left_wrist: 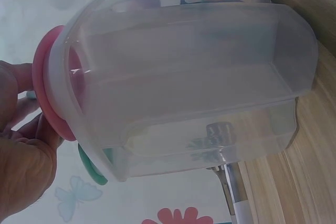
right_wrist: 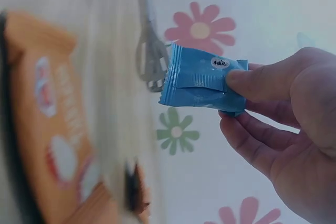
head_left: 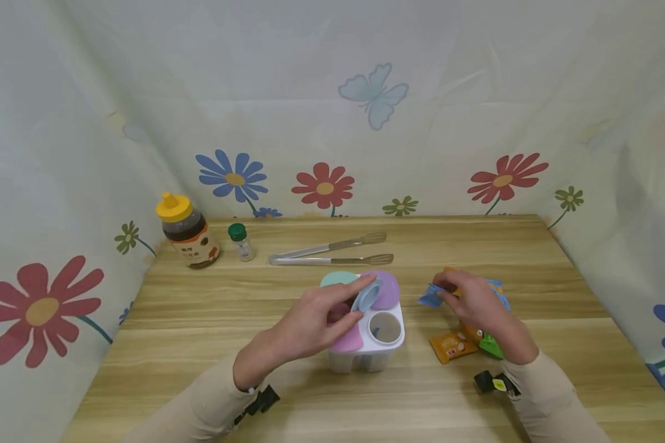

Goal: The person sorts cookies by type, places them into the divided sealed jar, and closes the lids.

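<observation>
My left hand (head_left: pixel 316 317) pinches a light blue lid (head_left: pixel 368 296), tilted up above a white box (head_left: pixel 398 337) with several compartments. The round opening (head_left: pixel 385 327) at the box's near right is uncovered; a small bluish patch shows inside. Mint green (head_left: pixel 339 279), purple (head_left: pixel 386 290) and pink (head_left: pixel 348 339) lids cover other parts. Seen from the side, the compartments (left_wrist: pixel 184 61) are translucent. To the right of the box, my right hand (head_left: pixel 479 301) holds a small blue packet (right_wrist: pixel 202 80) between thumb and fingers, clear of the table.
Orange packets (head_left: pixel 453 346) and a green one (head_left: pixel 491 346) lie under and beside the right hand. Metal tongs (head_left: pixel 332 252) lie behind the box. A green-capped shaker (head_left: pixel 241 242) and a yellow-lidded jar (head_left: pixel 189 232) stand at the back left, near the curtain (head_left: pixel 288 123).
</observation>
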### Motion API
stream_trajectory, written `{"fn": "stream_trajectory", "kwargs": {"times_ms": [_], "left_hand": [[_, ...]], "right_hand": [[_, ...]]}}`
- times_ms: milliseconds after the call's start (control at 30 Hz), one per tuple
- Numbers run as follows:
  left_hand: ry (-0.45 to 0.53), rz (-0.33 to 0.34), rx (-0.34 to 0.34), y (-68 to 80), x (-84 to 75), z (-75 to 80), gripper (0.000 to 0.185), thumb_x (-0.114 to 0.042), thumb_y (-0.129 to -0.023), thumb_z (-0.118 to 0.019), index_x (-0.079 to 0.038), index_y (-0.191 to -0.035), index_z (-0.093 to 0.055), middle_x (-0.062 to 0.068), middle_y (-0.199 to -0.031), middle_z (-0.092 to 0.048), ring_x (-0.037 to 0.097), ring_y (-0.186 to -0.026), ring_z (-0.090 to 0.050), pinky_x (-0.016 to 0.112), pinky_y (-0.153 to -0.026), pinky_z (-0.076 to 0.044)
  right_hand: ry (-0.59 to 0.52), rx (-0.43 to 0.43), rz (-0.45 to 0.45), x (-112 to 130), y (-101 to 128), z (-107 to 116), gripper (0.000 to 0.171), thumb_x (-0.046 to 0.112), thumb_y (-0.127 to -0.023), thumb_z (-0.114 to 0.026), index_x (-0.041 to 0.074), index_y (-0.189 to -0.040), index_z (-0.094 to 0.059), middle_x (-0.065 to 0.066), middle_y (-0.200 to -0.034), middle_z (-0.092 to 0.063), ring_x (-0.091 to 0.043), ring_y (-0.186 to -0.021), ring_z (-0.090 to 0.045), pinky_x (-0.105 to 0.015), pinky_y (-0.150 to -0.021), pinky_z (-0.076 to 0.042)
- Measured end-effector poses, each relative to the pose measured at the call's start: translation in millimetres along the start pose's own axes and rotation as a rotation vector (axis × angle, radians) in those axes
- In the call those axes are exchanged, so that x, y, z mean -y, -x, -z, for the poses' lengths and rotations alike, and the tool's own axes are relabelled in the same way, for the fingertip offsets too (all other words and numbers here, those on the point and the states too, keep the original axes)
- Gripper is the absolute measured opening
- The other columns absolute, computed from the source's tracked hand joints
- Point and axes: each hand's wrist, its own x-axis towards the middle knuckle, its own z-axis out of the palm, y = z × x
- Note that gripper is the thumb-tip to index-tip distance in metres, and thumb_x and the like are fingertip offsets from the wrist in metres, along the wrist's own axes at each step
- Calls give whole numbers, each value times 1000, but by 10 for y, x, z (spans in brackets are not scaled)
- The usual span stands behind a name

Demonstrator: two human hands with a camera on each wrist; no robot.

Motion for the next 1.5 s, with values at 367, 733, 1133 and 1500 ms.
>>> {"fn": "stream_trajectory", "kwargs": {"times_ms": [367,733,1133,1500], "left_hand": [[4,-11,-3,-2,-14,7,60,-13,-92,-67,-16,-148,-44,5,-111,-68,4,-76,-62,14,-68,-53],[24,9,3,3,-16,17,61,-14,-92,-67,-18,-148,-44,7,-117,-67,5,-82,-65,14,-71,-54],[41,25,9,3,-19,3,60,-12,-93,-67,-18,-148,-44,8,-121,-66,7,-87,-68,14,-73,-54],[39,26,11,-4,-16,5,60,-12,-93,-66,-17,-148,-44,8,-120,-66,8,-88,-69,14,-72,-54]], "right_hand": [[-44,-48,113,250,-16,180,25,-7,-82,-72,5,-103,-65,-3,-96,-69,-14,-82,-64,-36,-70,-57],[-60,-109,198,512,-24,361,30,-4,-78,-75,9,-103,-67,3,-98,-69,-8,-83,-62,-26,-72,-55],[-180,-129,307,699,-47,488,36,-6,-74,-78,13,-104,-71,3,-98,-71,-7,-82,-64,-12,-74,-51],[-274,-166,434,870,-117,507,32,-5,-75,-77,8,-104,-71,-1,-96,-71,-9,-82,-64,-14,-78,-52]]}}
